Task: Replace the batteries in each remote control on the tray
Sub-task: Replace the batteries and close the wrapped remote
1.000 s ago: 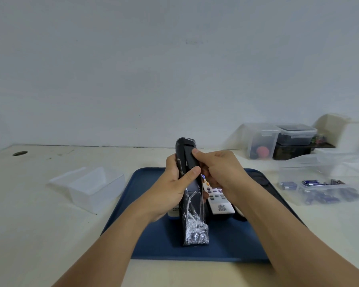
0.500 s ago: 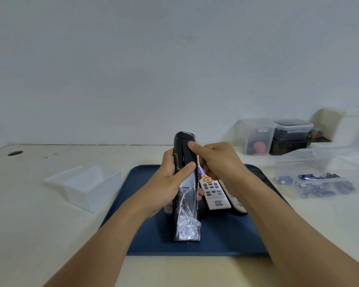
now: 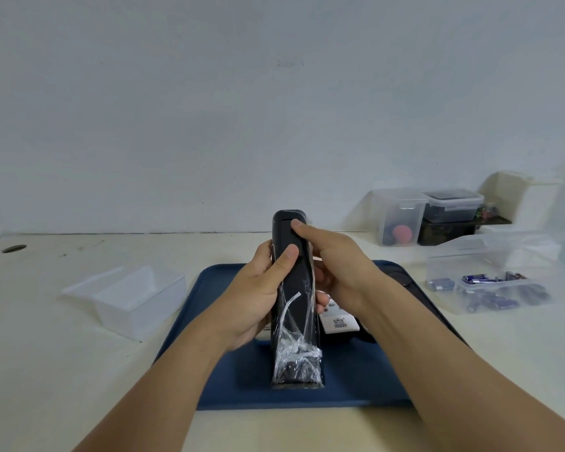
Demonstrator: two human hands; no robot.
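Observation:
A long black remote, partly wrapped in crinkled clear film at its lower end, is held upright above the blue tray, back side toward me. My left hand grips it from the left with the thumb across its back. My right hand holds its right side, thumb pressed near the top on the battery cover. A white remote lies on the tray behind, mostly hidden by my hands.
An open clear box of blue batteries sits to the right. A clear box with its lid lies left of the tray. Lidded containers stand at the back right by the wall. A hole marks the table's far left.
The view has dipped slightly and the remote sits a bit lower and closer. My right thumb has slid up toward the top of the remote's back.

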